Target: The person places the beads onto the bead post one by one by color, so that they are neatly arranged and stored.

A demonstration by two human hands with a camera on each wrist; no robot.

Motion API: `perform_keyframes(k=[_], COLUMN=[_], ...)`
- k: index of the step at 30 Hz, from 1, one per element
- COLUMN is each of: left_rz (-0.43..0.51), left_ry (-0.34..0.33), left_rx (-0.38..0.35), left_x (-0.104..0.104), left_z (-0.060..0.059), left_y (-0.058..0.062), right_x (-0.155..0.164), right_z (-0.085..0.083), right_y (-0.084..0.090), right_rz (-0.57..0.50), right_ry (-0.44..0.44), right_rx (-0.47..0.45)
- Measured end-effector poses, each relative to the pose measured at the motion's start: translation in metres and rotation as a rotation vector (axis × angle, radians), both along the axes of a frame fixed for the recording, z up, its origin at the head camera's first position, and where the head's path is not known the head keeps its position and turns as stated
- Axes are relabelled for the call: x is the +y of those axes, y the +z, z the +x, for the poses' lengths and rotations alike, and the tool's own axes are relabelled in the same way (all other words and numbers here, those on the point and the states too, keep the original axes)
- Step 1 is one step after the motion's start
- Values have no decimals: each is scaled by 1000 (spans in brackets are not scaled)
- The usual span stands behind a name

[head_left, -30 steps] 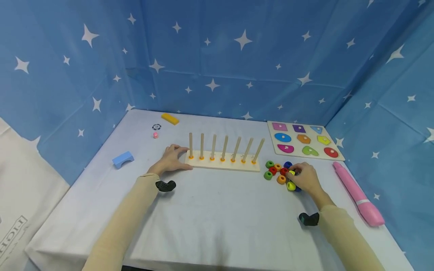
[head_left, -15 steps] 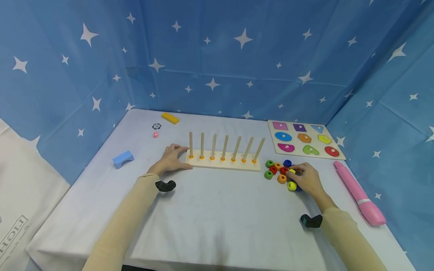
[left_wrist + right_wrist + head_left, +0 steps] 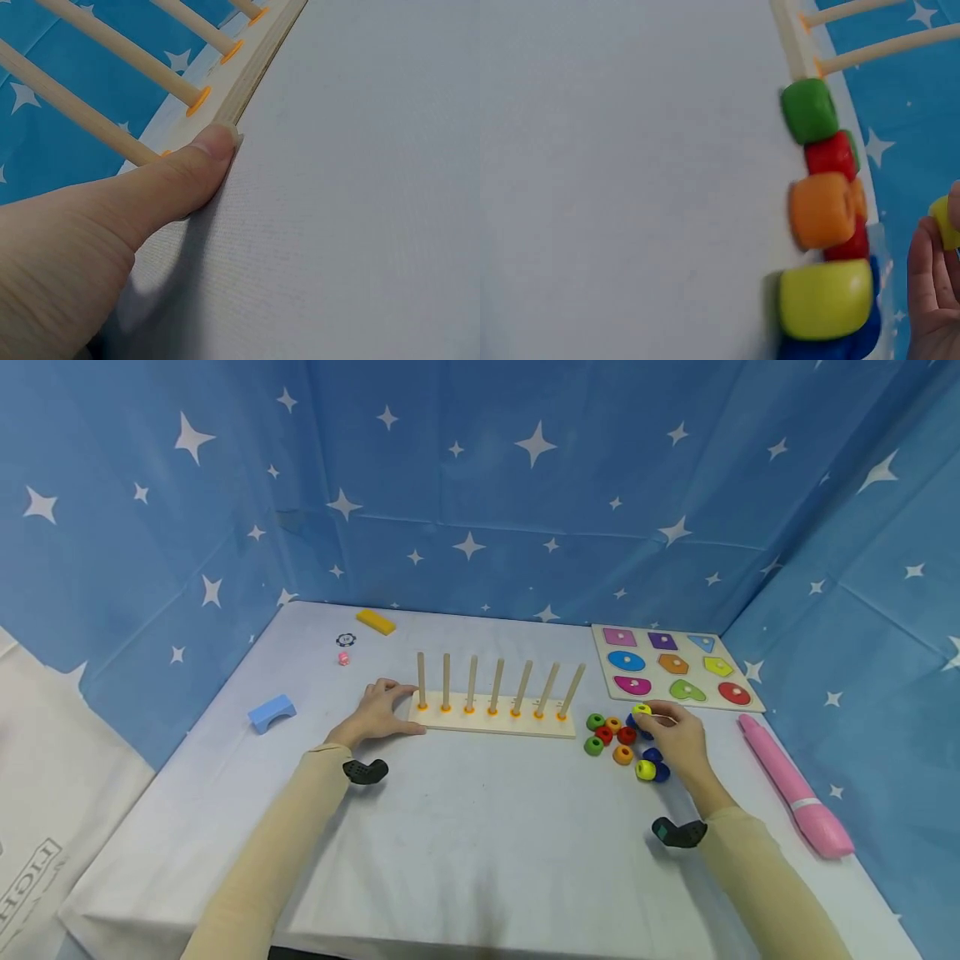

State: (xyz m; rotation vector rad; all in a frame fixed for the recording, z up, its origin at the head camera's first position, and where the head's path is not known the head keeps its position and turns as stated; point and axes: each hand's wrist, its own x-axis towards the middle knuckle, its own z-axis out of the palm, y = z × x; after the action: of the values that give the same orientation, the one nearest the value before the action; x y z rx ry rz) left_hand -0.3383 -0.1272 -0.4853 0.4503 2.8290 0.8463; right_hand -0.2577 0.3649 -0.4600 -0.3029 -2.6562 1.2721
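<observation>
My left hand [image 3: 377,713] grips the left end of a wooden peg board [image 3: 495,723]; its thumb [image 3: 176,180] presses the front edge and its fingers reach the back corner. A row of several upright pegs stands on the board, an orange ring at the foot of each. To the right, my right hand [image 3: 677,742] pinches a yellow bead [image 3: 641,710] above the bead pile. Below and left of that hand lie green [image 3: 594,746], red [image 3: 627,736], orange [image 3: 623,755] and blue beads [image 3: 662,772], with another yellow bead [image 3: 826,300] among them.
A shape puzzle board [image 3: 678,670] lies at the back right, and a folded pink umbrella [image 3: 795,789] along the right side. At left are a blue arch block [image 3: 272,713], a yellow block [image 3: 376,622], a round chip [image 3: 346,641] and a small pink piece [image 3: 343,658].
My right hand has lifted the yellow bead up and away from the pile, uncovering blue beads beneath. The left hand stays on the peg board.
</observation>
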Motion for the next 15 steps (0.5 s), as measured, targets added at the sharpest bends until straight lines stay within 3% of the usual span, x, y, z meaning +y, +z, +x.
perform_keyframes(k=[4,8,15], left_rz=[1,2,10], left_ry=[-2,-2,0], left_rx=[-6,-8,-15], left_x=[-1,-2,-2], left_z=[0,-3,-3], left_y=[0,-2,-4], right_x=[-16,-41,-91], right_z=[-5,-19,-44], right_y=[19,37,63], right_rz=[-102,-195,-225], right_ry=[28,70,128], right_rx=[17,95,244])
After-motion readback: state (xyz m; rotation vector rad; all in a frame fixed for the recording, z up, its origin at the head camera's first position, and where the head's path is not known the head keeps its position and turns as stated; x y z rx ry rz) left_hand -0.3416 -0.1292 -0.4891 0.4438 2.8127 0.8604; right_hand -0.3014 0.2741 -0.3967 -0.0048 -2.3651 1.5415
